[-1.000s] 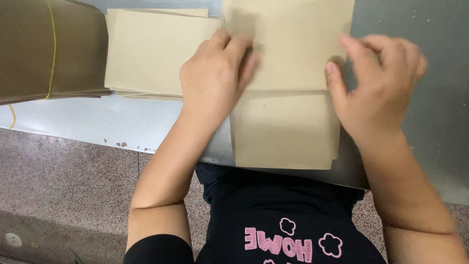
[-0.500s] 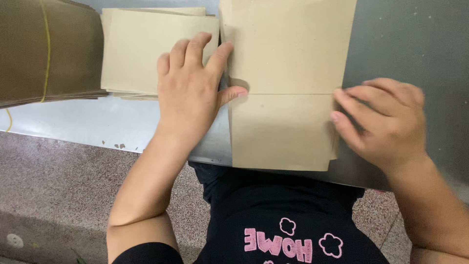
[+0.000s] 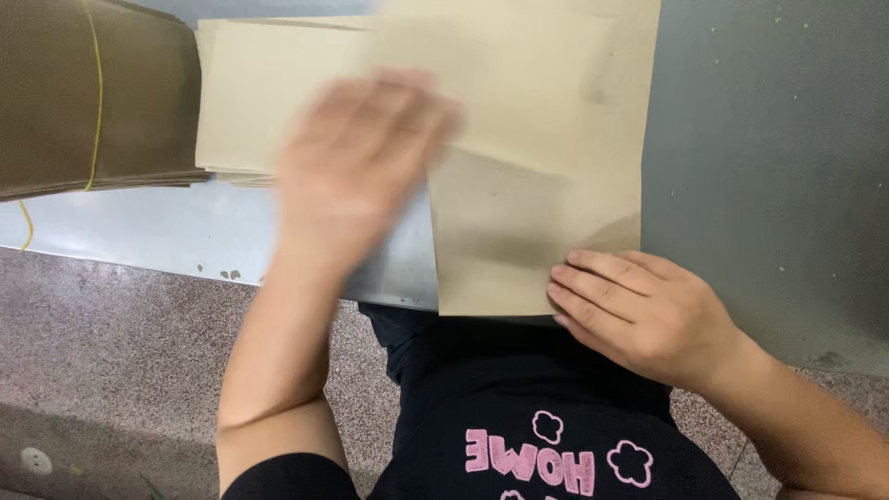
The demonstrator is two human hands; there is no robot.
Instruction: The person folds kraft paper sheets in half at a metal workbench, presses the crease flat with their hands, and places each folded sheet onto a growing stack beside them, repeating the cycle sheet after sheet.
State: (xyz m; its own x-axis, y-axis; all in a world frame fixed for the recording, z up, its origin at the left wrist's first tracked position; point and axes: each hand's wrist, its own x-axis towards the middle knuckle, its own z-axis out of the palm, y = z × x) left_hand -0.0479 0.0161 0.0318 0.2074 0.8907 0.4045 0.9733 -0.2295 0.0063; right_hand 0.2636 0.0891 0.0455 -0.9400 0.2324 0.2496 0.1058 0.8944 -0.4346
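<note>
Where paper lies, grey tabletop (image 3: 759, 167)

brown bundle (image 3: 83, 93), paper stack (image 3: 269, 93), metal table (image 3: 769, 167)

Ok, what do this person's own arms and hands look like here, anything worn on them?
Both forearms are bare, and the left hand and right hand wear no gloves. No rings, watch or bracelets show, though the left hand is motion-blurred. A black short sleeve edges the left upper arm.
</note>
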